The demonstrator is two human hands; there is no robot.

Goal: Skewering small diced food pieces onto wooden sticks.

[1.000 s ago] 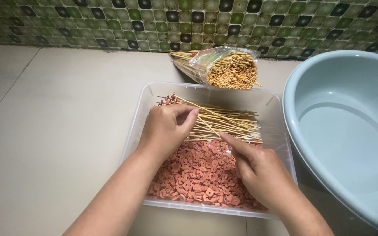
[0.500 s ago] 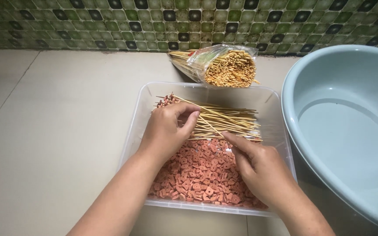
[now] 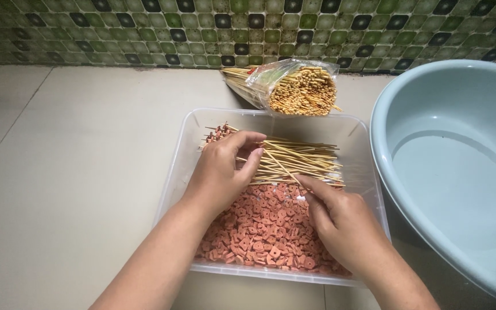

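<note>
A clear plastic tub (image 3: 186,150) on the pale tiled floor (image 3: 81,161) holds small pinkish-red sausage slices (image 3: 259,227) at its near side and thin bamboo skewers (image 3: 305,161) along its far edge. The left hand (image 3: 222,169) rests curled on the skewers; the right hand (image 3: 340,221) pinches one skewer. Beyond lies a plastic-wrapped skewer bundle (image 3: 294,89); a smooth pale-blue basin (image 3: 460,166) stands at the right.

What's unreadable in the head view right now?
- Right hand: its fingers hide what the fingertips pinch among the loose skewers.
- Left hand: covers the threaded skewers beneath it; grip unclear.
- Basin: cut off by right and bottom edges.
- Bagged skewers: the wrapper hides the bundle's far end.
</note>
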